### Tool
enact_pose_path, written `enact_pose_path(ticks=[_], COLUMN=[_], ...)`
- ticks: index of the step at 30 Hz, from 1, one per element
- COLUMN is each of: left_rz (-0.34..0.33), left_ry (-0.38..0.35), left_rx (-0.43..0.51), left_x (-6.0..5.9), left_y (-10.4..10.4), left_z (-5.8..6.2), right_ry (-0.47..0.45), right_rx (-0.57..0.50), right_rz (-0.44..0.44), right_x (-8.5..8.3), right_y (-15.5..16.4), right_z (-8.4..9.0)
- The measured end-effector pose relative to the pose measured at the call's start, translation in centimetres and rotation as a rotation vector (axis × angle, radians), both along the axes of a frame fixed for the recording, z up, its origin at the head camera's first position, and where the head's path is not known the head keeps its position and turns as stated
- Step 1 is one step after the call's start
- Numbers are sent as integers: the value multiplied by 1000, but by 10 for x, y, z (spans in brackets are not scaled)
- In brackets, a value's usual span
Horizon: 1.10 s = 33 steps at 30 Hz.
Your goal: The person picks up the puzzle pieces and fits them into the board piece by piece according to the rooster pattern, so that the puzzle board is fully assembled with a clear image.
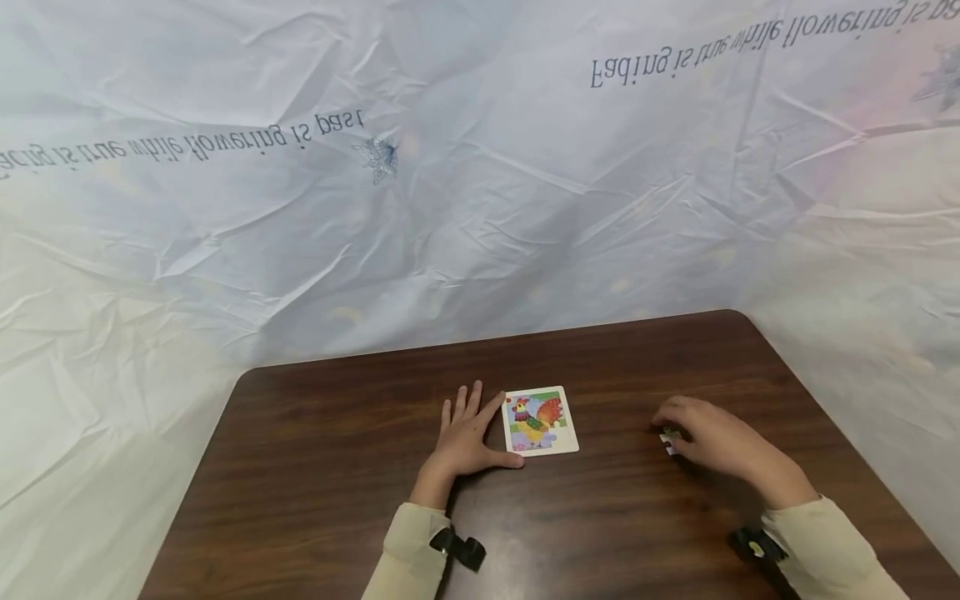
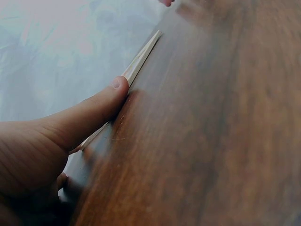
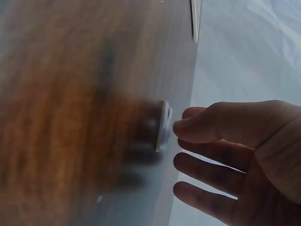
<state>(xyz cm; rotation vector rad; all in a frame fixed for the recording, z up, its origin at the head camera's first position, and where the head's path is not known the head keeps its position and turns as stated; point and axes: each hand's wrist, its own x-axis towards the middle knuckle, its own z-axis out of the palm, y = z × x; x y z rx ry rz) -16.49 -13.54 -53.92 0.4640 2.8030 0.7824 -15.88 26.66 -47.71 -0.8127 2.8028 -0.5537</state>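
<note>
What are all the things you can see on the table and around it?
puzzle board: one, white frame with a colourful rooster picture, middle of the table
loose puzzle piece: at least one, pale, on the table by the right fingertips
table: one, dark brown wood
crinkled sheet: one, white with printed words, behind and beside the table
left hand: flat on the table, thumb against the puzzle board's edge
right hand: fingers bent over the loose puzzle piece, grip unclear
sleeves: two, cream

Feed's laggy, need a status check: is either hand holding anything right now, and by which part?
Nothing is lifted. The left hand lies flat, thumb against the puzzle board edge. The right hand touches a loose piece on the table; whether it grips is unclear.
</note>
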Motion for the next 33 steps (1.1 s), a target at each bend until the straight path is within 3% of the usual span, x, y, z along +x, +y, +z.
enact_pose_path(ticks=[7, 19, 33], left_rz=[10, 4, 11], left_ry=[-5, -7, -23], left_rx=[2, -1, -7], left_x=[1, 0, -2], left_y=[0, 0, -1], left_z=[-1, -1, 1], right_ry=[-15, 133, 34], right_rx=[13, 50, 3], right_rz=[9, 15, -2], right_x=[2, 9, 7], right_y=[2, -23, -26], right_z=[-9, -16, -13])
